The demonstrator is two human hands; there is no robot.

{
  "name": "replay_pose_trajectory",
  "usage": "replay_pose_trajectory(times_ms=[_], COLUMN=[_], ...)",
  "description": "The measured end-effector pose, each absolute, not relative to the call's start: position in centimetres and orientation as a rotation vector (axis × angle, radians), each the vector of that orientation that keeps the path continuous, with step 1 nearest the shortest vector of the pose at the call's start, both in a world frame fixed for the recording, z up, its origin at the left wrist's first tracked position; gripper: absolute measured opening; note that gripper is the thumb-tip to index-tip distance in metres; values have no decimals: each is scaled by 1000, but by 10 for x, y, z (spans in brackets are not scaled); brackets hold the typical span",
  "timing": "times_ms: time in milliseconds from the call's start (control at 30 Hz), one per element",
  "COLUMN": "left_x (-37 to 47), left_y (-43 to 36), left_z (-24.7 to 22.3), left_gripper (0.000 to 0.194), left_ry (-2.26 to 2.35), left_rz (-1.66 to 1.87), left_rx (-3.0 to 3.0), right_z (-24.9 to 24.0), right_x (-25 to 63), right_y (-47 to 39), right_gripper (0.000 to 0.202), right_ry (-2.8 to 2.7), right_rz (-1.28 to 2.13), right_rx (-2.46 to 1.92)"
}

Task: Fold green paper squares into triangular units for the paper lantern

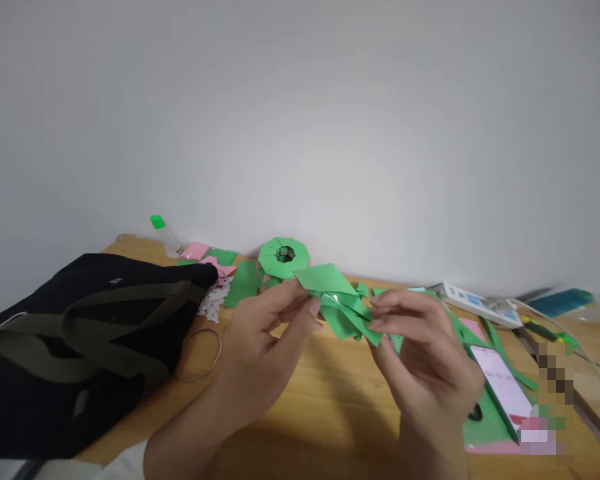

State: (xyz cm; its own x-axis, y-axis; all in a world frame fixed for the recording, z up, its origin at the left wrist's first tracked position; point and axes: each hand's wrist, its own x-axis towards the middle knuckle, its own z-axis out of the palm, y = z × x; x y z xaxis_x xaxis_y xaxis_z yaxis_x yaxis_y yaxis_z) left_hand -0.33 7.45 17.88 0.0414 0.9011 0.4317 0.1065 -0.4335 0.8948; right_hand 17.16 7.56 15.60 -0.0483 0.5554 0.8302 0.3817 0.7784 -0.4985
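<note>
Both hands hold a folded green paper piece [341,308] above the middle of the wooden table. My left hand [267,353] pinches its left edge between thumb and fingers. On the other side, my right hand [425,353] grips the lower right flap with thumb and fingertips. The piece has several angled layers, with a shiny strip near its centre. Behind it, close to the wall, stands a green folded-paper ring [273,259] with an open middle. Part of that ring's base is hidden by my left hand and the piece.
A black bag [115,300] fills the left side, beside a thin hoop [217,357]. A glue bottle [166,237] with a green cap leans behind it. To the right lie a phone [503,387], a white power strip [475,303] and green paper strips [495,337].
</note>
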Motion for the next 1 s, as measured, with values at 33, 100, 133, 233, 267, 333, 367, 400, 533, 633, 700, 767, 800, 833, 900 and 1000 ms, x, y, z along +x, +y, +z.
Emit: replay_pose_trajectory(times_ms=[33, 100, 133, 233, 267, 333, 367, 400, 533, 633, 700, 767, 800, 833, 900, 1000], left_x=[1, 7, 10, 17, 19, 21, 21, 20, 10, 5, 5, 7, 8, 10, 12, 15], left_y=[76, 80, 81, 86, 87, 89, 90, 90, 93, 100, 107, 113, 115, 116, 116, 115], left_z=[178, 175, 173, 169, 167, 164, 163, 162, 160, 160, 158, 157, 156, 156, 155, 154], left_gripper=[19, 18, 18, 17, 17, 17, 17, 17, 17, 11, 5, 7, 8, 8, 7, 8], left_ry=[1029, 1023, 1016, 1012, 1018, 1040, 1045, 1037, 954, 832, 836, 906, 907, 901, 883, 921], left_rz=[1459, 1444, 1437, 1427, 1422, 1413, 1410, 1414, 1443, 1492, 1476, 1328, 1257, 1188, 1126, 1138], left_rx=[1635, 1637, 1636, 1610, 1603, 1604, 1608, 1608, 1459, 1162, 1056, 1111, 1156, 1202, 1270, 1320], right_z=[155, 154, 153, 151, 151, 150, 149, 148, 147, 147, 148, 148, 148, 148, 147, 148], right_x=[174, 177, 177, 178, 178, 180, 181, 182, 186, 187, 186, 186, 186, 185, 185, 184], right_y=[75, 75, 75, 77, 79, 83, 85, 87, 89, 86, 85, 85, 85, 85, 85, 85], right_gripper=[28, 26, 25, 24, 25, 25, 24, 24, 24, 25, 27, 27, 28, 28, 28, 28], right_ry=[-1643, -1582, -1538, -1404, -1378, -1364, -1362, -1358, -1306, -1330, -1393, -1476, -1508, -1529, -1538, -1509], right_rz=[197, 301, 358, 511, 563, 678, 732, 770, 807, 814, 814, 823, 832, 841, 848, 849], right_rx=[-752, -779, -811, -929, -955, -976, -979, -978, -978, -1034, -1077, -1091, -1089, -1085, -1075, -1076])
